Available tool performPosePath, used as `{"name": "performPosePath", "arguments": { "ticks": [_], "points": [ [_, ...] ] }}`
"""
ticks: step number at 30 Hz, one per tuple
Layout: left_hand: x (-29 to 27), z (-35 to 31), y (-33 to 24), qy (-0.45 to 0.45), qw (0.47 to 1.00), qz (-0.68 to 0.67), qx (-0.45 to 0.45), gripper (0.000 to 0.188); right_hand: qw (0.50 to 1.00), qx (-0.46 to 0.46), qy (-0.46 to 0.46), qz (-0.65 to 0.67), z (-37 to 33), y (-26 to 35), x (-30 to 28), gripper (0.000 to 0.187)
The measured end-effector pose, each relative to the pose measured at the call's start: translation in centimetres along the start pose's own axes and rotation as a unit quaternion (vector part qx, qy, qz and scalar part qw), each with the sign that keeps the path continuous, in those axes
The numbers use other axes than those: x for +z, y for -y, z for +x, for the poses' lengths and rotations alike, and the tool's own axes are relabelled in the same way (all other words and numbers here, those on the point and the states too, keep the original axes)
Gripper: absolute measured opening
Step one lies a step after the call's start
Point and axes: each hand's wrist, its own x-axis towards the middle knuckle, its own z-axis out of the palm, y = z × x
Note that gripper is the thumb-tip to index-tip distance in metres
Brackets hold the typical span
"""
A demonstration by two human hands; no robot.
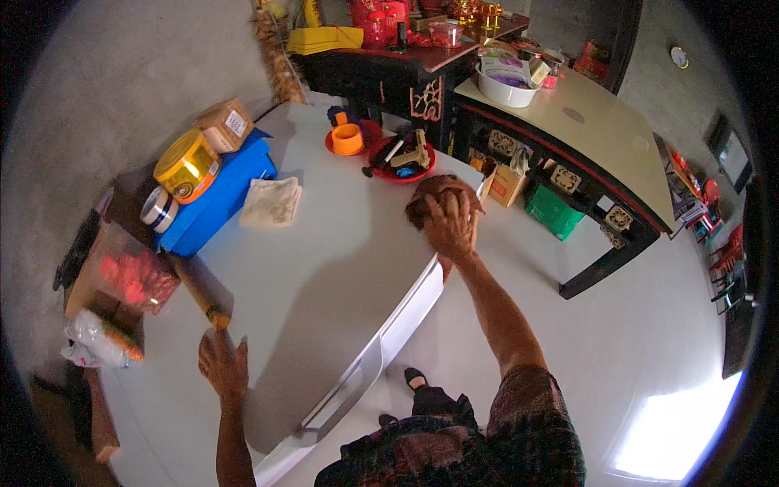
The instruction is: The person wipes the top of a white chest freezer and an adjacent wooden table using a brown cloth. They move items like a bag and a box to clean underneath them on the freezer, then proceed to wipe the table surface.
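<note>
At the far right corner of the white-covered table [324, 268], my right hand [451, 230] presses down on a bunched brown cloth [438, 191], its fingers curled over it. My left hand [223, 363] is low over the left part of the table with nothing in it, fingers apart. Its fingertips are close to the end of a brown tube-like roll [203, 292]; I cannot tell whether they touch it. A folded whitish cloth [271, 202] lies farther back. Beyond the brown cloth sits a red dish [403, 177] holding a glue gun [415, 154] and small tools.
A blue box [219, 197] at the left carries a yellow tub [187, 165], a tape roll [160, 209] and a carton [225, 125]. Nearer are bags of red [138, 276] and clear plastic. An orange tape roll [347, 140] sits at the back. Another table [600, 138] stands right.
</note>
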Motion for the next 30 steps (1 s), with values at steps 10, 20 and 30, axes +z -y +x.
{"name": "performPosePath", "arguments": {
  "ticks": [10,20,30],
  "points": [
    [0.0,-0.4,0.3,-0.027,0.998,-0.061,0.004,0.066,0.985,0.096,0.064,-0.128,5.9,-2.7,0.1,0.053],
    [1.3,-0.4,1.6,-0.12,0.984,-0.13,0.032,0.071,0.964,-0.219,-0.129,-0.075,-3.2,2.3,2.5,0.059],
    [-5.8,-11.3,5.8,-0.03,0.958,-0.285,-0.031,0.059,0.896,-0.438,0.026,0.069,-15.7,20.2,-2.9,0.057]
  ]
}}
